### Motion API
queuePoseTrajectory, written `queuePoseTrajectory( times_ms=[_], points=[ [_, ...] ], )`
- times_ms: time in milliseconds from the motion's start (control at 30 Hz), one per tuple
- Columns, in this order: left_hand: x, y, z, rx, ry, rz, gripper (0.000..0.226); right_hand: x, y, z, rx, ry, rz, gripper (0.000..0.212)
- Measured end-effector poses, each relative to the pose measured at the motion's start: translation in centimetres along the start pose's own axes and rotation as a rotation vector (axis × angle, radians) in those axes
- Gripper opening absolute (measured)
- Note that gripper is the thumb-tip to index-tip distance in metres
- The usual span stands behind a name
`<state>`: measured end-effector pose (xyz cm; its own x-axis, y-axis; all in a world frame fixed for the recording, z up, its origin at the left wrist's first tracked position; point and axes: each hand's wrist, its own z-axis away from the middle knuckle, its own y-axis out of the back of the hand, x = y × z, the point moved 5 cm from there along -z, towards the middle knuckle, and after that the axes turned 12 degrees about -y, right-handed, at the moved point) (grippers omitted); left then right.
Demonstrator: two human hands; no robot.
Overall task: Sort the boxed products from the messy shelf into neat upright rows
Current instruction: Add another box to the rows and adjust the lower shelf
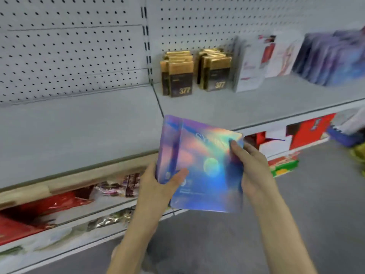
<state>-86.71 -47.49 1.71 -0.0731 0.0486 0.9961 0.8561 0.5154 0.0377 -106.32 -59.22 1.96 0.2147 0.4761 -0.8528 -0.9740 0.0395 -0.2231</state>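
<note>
Grey shelf (79, 131), grey floor (320, 194); holographic box (205, 171) in grip of left hand (156, 184), right hand (252, 165)

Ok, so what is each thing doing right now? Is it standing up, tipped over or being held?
Shiny box, held off the shelf, tilted.
Left hand, grips the box's lower left edge.
Right hand, grips its right edge.
Gold boxes, upright in two rows.
White boxes, standing, blurred.
Purple boxes, leaning, blurred.
Red boxes, jumbled on the lower shelf.
</note>
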Motion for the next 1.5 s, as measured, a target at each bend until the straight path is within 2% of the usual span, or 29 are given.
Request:
queuePoseTrajectory(
  times_ms=[167, 267, 400, 500, 567, 667, 767, 933, 1067, 1200, 1300, 1433, 1500],
  points=[
    [0.9, -10.5, 2.6, -0.077, 0.049, 0.034, 0.022, -3.4, 10.9, 0.5, 0.136, 0.043, 0.019, 0.018],
    [1.4, -15.1, 1.7, -0.090, 0.046, 0.070, 0.021, -5.2, 14.7, 0.3, 0.128, 0.104, 0.123, 0.027],
    [1.8, -21.8, -1.5, -0.068, 0.045, 0.152, 0.011, -6.6, 19.4, -1.4, 0.087, 0.102, 0.244, 0.021],
    [1.4, -28.1, -4.9, -0.081, 0.047, 0.191, 0.012, -8.8, 23.9, -4.1, 0.065, 0.071, 0.257, 0.036],
    [1.2, -33.3, -7.0, -0.100, 0.025, 0.210, 0.015, -11.7, 26.9, -6.8, 0.064, 0.092, 0.259, 0.043],
    [1.6, -41.4, -9.7, -0.134, 0.014, 0.262, 0.029, -16.7, 31.6, -11.4, 0.116, 0.106, 0.184, 0.042],
    [2.5, -48.4, -12.2, -0.172, 0.000, 0.288, 0.033, -21.5, 35.3, -15.3, 0.144, 0.113, 0.181, 0.047],
    [3.0, -58.1, -15.0, -0.222, -0.001, 0.244, 0.010, -26.5, 41.3, -20.8, 0.158, 0.097, 0.247, 0.029],
    [1.4, -63.3, -17.8, -0.138, 0.031, 0.219, 0.027, -30.4, 46.8, -26.3, 0.089, 0.101, 0.219, 0.029],
    [-0.2, -68.6, -21.5, 0.013, -0.029, 0.176, 0.011, -35.5, 54.2, -35.0, 0.076, 0.160, 0.239, 0.017],
    [-1.7, -73.8, -23.9, 0.104, -0.082, 0.093, 0.007, -38.8, 59.6, -42.9, 0.081, 0.173, 0.175, 0.019],
    [-3.3, -80.8, -25.4, 0.228, -0.048, 0.104, 0.010, -42.8, 65.2, -51.7, 0.110, 0.227, 0.272, 0.017],
    [-3.4, -83.3, -25.8, 0.265, -0.061, 0.098, 0.023, -43.6, 67.7, -54.6, 0.101, 0.219, 0.241, 0.019]
  ],
)
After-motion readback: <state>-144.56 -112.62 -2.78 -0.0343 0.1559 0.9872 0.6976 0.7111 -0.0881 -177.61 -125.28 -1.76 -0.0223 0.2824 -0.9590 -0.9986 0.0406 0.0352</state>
